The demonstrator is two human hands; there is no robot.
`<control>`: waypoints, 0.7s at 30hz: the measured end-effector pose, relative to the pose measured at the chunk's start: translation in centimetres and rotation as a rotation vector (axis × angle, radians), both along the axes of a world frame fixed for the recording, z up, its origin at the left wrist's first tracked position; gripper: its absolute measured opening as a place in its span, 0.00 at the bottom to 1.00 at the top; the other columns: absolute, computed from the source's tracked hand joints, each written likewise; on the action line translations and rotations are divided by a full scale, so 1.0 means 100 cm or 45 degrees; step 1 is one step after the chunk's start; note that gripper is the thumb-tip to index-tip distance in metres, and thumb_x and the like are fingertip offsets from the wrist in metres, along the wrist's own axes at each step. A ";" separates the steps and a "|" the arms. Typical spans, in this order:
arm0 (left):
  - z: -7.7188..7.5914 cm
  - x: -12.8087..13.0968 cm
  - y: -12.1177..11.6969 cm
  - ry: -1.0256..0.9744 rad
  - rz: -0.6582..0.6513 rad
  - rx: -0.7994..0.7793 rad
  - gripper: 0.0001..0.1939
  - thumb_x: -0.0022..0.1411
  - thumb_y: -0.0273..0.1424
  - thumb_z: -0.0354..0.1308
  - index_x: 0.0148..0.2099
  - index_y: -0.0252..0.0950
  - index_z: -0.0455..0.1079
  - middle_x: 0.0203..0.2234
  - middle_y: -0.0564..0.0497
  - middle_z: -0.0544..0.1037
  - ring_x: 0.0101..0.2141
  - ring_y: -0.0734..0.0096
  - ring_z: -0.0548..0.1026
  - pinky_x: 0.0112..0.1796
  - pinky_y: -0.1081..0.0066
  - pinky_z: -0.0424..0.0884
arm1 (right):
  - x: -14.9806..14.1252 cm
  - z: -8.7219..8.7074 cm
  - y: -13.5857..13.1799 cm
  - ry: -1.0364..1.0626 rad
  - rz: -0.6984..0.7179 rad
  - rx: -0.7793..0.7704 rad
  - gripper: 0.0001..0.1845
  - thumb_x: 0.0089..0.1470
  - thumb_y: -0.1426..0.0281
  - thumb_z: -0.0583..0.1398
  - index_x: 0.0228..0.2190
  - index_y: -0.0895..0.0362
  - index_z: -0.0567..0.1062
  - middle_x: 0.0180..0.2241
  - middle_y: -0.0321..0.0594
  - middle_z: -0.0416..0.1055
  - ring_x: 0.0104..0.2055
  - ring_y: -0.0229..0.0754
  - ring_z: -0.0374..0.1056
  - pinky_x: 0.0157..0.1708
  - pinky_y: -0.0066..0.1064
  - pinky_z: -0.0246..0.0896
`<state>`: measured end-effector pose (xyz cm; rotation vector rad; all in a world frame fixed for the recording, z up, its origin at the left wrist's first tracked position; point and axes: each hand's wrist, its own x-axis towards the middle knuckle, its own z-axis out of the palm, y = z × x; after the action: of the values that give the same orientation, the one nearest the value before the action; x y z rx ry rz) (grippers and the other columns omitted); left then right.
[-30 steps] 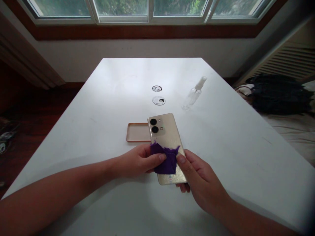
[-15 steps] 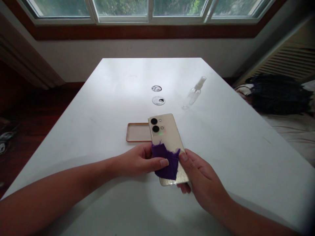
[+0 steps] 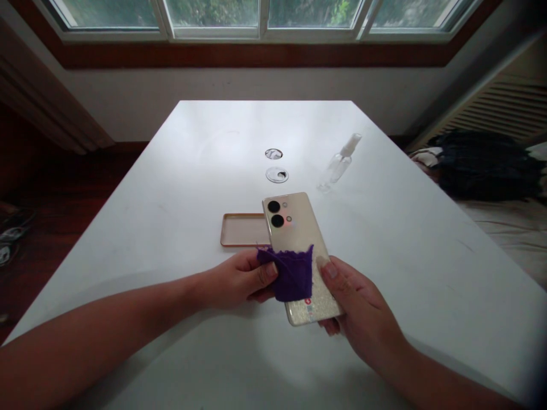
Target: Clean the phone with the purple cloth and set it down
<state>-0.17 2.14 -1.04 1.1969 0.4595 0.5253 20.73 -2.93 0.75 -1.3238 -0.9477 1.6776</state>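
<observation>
A gold phone is held above the white table, back side up with its two camera lenses at the far end. My right hand grips the phone's near end from below and the side, thumb on its edge. My left hand pinches a small purple cloth and presses it against the middle of the phone's back.
A tan phone case lies open side up just beyond my left hand. A clear spray bottle lies further right. Two round cable holes sit at the table's middle. Dark clothing rests on a bed to the right.
The phone has shifted a little to the right and turned slightly. The purple cloth has moved up along its back, uncovering a sticker near the phone's lower end.
</observation>
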 end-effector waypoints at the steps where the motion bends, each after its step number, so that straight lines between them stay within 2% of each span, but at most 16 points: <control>1: -0.001 0.000 0.000 -0.003 0.003 0.011 0.29 0.66 0.57 0.50 0.29 0.35 0.60 0.17 0.57 0.61 0.18 0.80 0.55 0.21 0.73 0.50 | 0.000 -0.001 0.000 0.008 0.000 0.005 0.25 0.58 0.46 0.61 0.31 0.57 0.72 0.17 0.31 0.64 0.15 0.31 0.56 0.12 0.21 0.51; 7: -0.003 0.001 0.002 -0.048 0.009 0.018 0.27 0.67 0.53 0.53 0.29 0.35 0.61 0.17 0.57 0.60 0.18 0.80 0.55 0.22 0.74 0.49 | 0.000 -0.001 -0.001 -0.010 0.000 0.042 0.25 0.60 0.47 0.60 0.30 0.57 0.72 0.17 0.31 0.64 0.16 0.31 0.57 0.13 0.20 0.52; 13: 0.001 -0.001 0.003 0.032 0.025 -0.090 0.24 0.65 0.50 0.58 0.32 0.34 0.63 0.18 0.58 0.61 0.19 0.81 0.55 0.21 0.76 0.49 | -0.001 0.001 -0.002 -0.122 0.023 0.092 0.25 0.61 0.46 0.58 0.30 0.56 0.71 0.17 0.30 0.62 0.16 0.31 0.56 0.14 0.21 0.54; 16: 0.004 0.002 0.003 0.035 0.055 -0.176 0.20 0.62 0.46 0.64 0.37 0.32 0.69 0.21 0.56 0.68 0.22 0.80 0.63 0.24 0.78 0.59 | 0.000 0.001 -0.002 -0.172 0.076 0.123 0.25 0.61 0.46 0.57 0.30 0.55 0.70 0.18 0.31 0.62 0.17 0.33 0.58 0.15 0.22 0.56; 18: 0.005 0.005 0.003 0.023 0.042 -0.242 0.19 0.60 0.42 0.67 0.42 0.31 0.72 0.28 0.50 0.76 0.29 0.74 0.73 0.32 0.75 0.70 | 0.002 0.001 -0.002 -0.194 0.136 0.132 0.25 0.61 0.45 0.56 0.29 0.54 0.70 0.19 0.31 0.63 0.19 0.34 0.60 0.16 0.23 0.58; 21: 0.006 0.009 0.003 0.010 0.016 -0.283 0.17 0.58 0.37 0.69 0.46 0.31 0.74 0.37 0.45 0.81 0.37 0.69 0.78 0.43 0.69 0.75 | 0.005 0.001 -0.002 -0.215 0.225 0.139 0.26 0.61 0.44 0.55 0.30 0.54 0.69 0.21 0.32 0.64 0.20 0.35 0.62 0.17 0.24 0.61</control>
<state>0.69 2.45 -0.49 0.9840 0.5183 0.4677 21.22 -3.13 0.89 -1.3575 -1.2693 1.6371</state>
